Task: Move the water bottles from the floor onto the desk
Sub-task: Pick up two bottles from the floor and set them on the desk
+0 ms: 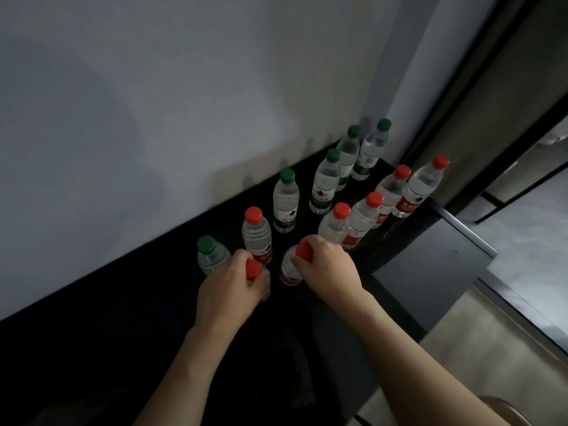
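Clear water bottles with red caps (341, 210) and red labels (408, 205) stand beside ones with green caps (287, 175) and green-and-white labels (320, 196), on a black desk (123, 318) against a white wall (153, 103).

left hand (229, 282) hides bottle (254, 269) — labels blurred

The bottles (286, 200) look like clear, glossy ribbed plastic, with smooth matt plastic caps (253, 215). The dark surface (123, 318) looks matt; the wall (153, 103) is smooth and painted
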`<action>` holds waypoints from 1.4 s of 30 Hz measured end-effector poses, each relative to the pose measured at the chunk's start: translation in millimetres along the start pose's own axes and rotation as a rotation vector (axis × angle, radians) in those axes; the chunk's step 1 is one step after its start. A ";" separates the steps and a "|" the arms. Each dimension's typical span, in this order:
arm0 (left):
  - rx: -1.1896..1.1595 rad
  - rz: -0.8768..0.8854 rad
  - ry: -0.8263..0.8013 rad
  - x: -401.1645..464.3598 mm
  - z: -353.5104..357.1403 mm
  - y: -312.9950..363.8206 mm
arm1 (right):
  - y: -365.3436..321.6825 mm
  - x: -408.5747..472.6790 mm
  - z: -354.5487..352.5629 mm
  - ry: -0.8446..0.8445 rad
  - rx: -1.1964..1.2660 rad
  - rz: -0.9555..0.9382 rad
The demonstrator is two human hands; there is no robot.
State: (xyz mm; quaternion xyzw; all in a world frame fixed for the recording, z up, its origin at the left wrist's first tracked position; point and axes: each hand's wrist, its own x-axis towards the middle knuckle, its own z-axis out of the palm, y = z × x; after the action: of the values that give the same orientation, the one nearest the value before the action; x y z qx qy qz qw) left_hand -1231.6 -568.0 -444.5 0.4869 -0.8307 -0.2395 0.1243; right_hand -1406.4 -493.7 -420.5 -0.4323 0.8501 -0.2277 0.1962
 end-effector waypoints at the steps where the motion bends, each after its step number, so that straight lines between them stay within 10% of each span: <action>1: -0.003 -0.003 -0.002 2.4 1.2 -0.3 | 0.7 4.0 3.0 -0.005 0.027 0.006; 12: -0.072 -0.032 0.070 -25.7 -17.3 18.4 | -14.5 -2.4 -23.5 -0.128 0.034 -0.056; 21: 0.024 -0.100 0.368 -111.6 -72.3 34.3 | -69.5 -64.5 -59.6 -0.114 -0.004 -0.542; 42: 0.199 -0.826 0.927 -520.9 -213.1 -139.3 | -305.2 -384.0 118.2 -0.511 -0.068 -1.244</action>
State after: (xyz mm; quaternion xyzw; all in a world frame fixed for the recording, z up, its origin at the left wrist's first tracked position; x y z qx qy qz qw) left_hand -775.6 -231.8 -320.8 0.8302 -0.4523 0.0465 0.3227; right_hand -935.7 -362.2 -294.9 -0.8878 0.3762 -0.1618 0.2098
